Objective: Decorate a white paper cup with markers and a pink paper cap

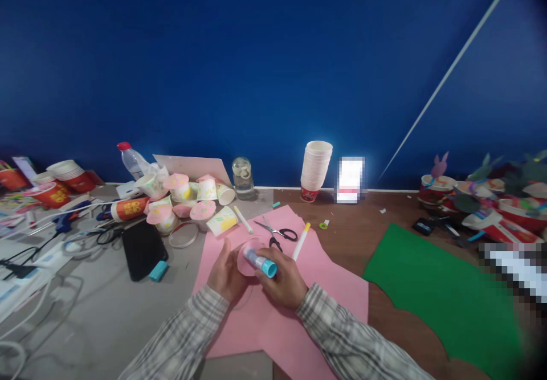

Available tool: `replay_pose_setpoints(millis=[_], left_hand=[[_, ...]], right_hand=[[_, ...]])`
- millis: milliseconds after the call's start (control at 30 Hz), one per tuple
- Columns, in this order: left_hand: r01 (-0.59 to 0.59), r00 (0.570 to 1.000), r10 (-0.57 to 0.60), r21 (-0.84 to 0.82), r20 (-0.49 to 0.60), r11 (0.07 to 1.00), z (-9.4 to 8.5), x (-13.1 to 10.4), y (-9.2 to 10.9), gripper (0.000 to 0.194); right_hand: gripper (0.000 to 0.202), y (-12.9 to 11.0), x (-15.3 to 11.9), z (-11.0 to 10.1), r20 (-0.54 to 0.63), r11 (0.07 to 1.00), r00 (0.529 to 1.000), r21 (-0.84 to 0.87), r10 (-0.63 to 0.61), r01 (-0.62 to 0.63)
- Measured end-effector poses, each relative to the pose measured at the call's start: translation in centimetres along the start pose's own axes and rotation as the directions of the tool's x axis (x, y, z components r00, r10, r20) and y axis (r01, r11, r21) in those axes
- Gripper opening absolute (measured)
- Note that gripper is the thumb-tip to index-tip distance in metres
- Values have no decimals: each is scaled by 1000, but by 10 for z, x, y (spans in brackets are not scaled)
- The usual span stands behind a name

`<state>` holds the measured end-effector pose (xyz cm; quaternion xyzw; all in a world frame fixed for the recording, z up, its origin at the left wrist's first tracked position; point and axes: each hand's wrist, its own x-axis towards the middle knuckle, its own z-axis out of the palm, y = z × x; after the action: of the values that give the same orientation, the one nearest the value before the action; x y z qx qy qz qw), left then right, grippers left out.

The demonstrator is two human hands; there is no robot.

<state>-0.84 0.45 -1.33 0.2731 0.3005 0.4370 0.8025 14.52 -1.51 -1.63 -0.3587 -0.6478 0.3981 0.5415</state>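
Note:
My left hand [226,273] is closed round the edge of a round pink paper piece [244,266]; whether a cup sits beneath it I cannot tell. In my right hand [284,282] is a glue stick [260,261] with a clear barrel and a turquoise end, its tip down against the pink round. Both hands are over a large pink paper sheet [337,294]. Just beyond them lie black-handled scissors [282,235], a white marker with a yellow cap [302,240] and a pale marker [243,219]. A small turquoise cap [158,270] rests to the left.
Several pink-topped paper cups [203,213] cluster at back left, near a black phone [144,249] and cables. A jar [243,179] and a tall stack of cups [316,166] stand along the wall. Green paper [440,300] covers the right side, with decorated cups [438,185] behind.

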Motion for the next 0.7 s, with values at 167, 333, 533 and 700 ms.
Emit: replay_pose_setpoints(millis=[167, 333, 533, 700], left_hand=[[5, 999, -6, -24, -40, 1000, -3, 1, 1, 69], [19, 998, -23, -64, -53, 998, -3, 1, -1, 73], [-24, 1000, 24, -69, -7, 997, -7, 0, -7, 65], [-38, 999, 39, -103, 3, 994, -8, -1, -10, 57]], right_hand=[[41, -6, -2, -1, 75, 998, 995, -25, -58, 60], [38, -8, -4, 0, 170, 971, 976, -171, -137, 166], [31, -3, -7, 7, 135, 909, 970, -343, -202, 237], [24, -2, -9, 11, 69, 839, 976, -500, -209, 215]])
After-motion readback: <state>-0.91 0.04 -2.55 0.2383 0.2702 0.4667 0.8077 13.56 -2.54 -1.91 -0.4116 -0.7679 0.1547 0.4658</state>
